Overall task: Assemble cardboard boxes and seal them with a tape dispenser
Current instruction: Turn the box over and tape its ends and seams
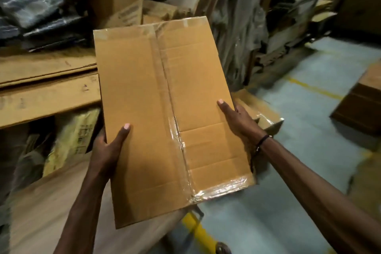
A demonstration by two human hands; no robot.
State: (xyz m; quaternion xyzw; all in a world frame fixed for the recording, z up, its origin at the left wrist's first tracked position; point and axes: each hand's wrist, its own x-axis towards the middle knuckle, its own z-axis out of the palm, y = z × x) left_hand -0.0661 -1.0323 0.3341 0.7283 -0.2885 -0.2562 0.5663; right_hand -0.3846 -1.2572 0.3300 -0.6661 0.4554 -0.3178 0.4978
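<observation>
A brown cardboard box (144, 99) fills the middle of the head view, its flaps closed and a strip of clear tape running down the centre seam, with more tape across the near and far ends. My left hand (109, 146) grips its left edge, thumb on top. My right hand (237, 117) grips the right edge, thumb on the top face, fingers hidden behind the box. No tape dispenser is in view.
Flattened cardboard sheets (47, 80) are stacked at the left. A heap of folded boxes and plastic wrap (237, 16) rises behind. Another taped box (263, 113) sits under my right hand. A dark box (362, 105) stands on the grey floor (299, 171) at right. Below lies a yellow bar (198, 231).
</observation>
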